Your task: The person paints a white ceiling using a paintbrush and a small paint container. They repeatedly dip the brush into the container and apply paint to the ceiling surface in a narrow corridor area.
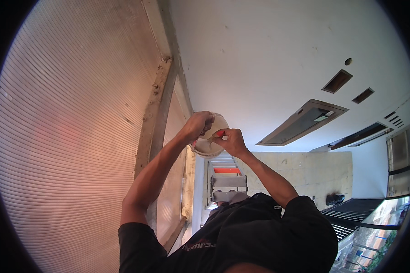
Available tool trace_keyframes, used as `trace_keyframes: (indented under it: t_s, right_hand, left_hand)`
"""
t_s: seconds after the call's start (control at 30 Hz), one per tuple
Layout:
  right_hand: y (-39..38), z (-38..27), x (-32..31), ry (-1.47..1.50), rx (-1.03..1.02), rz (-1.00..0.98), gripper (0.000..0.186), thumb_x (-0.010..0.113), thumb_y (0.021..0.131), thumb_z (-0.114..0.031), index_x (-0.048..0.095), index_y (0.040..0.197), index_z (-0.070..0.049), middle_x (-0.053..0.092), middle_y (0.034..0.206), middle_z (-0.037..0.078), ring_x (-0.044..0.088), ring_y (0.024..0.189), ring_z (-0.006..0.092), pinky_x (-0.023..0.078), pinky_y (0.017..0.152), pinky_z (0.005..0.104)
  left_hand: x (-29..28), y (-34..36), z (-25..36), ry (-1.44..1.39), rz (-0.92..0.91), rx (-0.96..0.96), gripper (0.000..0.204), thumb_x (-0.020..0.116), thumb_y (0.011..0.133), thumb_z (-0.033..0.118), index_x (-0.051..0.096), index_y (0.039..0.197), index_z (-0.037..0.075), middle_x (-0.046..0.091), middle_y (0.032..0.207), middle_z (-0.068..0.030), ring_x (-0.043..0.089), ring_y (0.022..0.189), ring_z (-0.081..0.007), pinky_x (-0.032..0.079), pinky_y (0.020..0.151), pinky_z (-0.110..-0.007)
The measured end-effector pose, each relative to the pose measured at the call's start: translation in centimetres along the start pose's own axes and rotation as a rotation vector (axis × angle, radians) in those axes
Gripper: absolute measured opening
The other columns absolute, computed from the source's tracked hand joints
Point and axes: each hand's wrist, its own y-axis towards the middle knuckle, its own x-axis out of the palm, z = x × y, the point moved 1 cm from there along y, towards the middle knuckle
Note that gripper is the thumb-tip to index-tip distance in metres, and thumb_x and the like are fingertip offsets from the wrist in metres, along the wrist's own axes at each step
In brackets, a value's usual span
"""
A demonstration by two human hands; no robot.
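A round whitish bucket [206,153] is held up in front of me, its open top facing me. My left hand [199,125] is closed at the bucket's upper left rim, fingers curled in over the edge. My right hand [233,141] pinches a small tool with a red handle [220,133] over the bucket's mouth. The tool's working end points down into the bucket, and its exact kind is hard to make out. Pale, smeared matter coats the inside of the bucket.
Ribbed translucent panels [68,127] on a stained beam [157,98] stand at my left. A white wall [269,59] with a framed window [304,122] rises ahead and right. Below is a stepladder [228,182] with an orange step; a dark railing [353,211] lies lower right.
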Motion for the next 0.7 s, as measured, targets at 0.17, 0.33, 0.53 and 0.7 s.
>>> trace_keyframes:
  t_s: [0.17,0.33,0.53,0.7]
  right_hand:
    - [0.4,-0.2,-0.1,-0.194,-0.175,0.219,0.015,0.078,0.075,-0.015,0.075,0.085,-0.004,0.072,0.08,0.011,0.067,0.075,0.024,0.049,0.068,0.0373]
    - [1.5,0.3,-0.4,-0.421,-0.422,0.35,0.011,0.078,0.073,-0.014,0.074,0.082,-0.007,0.071,0.08,0.01,0.066,0.079,0.0245,0.047,0.071,0.0388]
    - [0.2,0.0,-0.2,-0.243,-0.284,0.205,0.012,0.077,0.074,-0.016,0.075,0.082,-0.007,0.071,0.077,0.012,0.066,0.069,0.0272,0.049,0.068,0.0383]
    - [0.0,0.5,0.4,0.038,-0.025,0.07,0.021,0.079,0.075,-0.021,0.076,0.087,-0.003,0.071,0.076,0.015,0.067,0.064,0.0298,0.052,0.064,0.0366]
  left_hand:
    - [-0.2,0.1,-0.4,-0.002,-0.002,-0.031,0.023,0.044,0.098,0.023,0.052,0.082,0.01,0.042,0.061,0.0041,0.032,0.049,-0.0074,0.025,0.045,-0.025]
    - [-0.1,-0.1,-0.4,0.006,-0.019,-0.037,0.023,0.043,0.098,0.024,0.052,0.082,0.01,0.041,0.061,0.0044,0.032,0.049,-0.0073,0.025,0.046,-0.025]
    - [-0.2,0.1,-0.3,0.031,-0.04,-0.033,0.025,0.042,0.099,0.025,0.051,0.082,0.01,0.039,0.061,0.0052,0.03,0.05,-0.0072,0.024,0.046,-0.025]
    - [0.0,0.1,-0.2,0.002,-0.043,-0.022,0.024,0.042,0.098,0.024,0.052,0.082,0.01,0.04,0.061,0.0046,0.03,0.049,-0.0076,0.025,0.045,-0.026]
